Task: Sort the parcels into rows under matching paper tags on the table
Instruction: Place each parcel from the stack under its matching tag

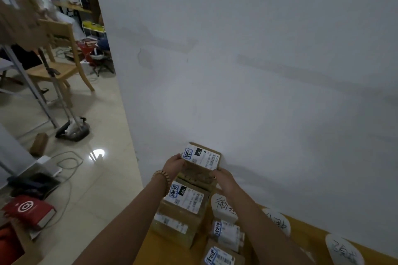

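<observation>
Both arms stretched fwd; left hand & right hand grip top parcel by its ends

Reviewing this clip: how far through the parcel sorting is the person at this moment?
Partly done. Done: a few brown parcels already lie in a row at the table's left end, and two more sit below a handwritten paper tag. In hand: the left hand and right hand hold a labelled parcel at that left row's far end. Left: tags further right show no parcels in view; unsorted stock isn't visible.
</observation>
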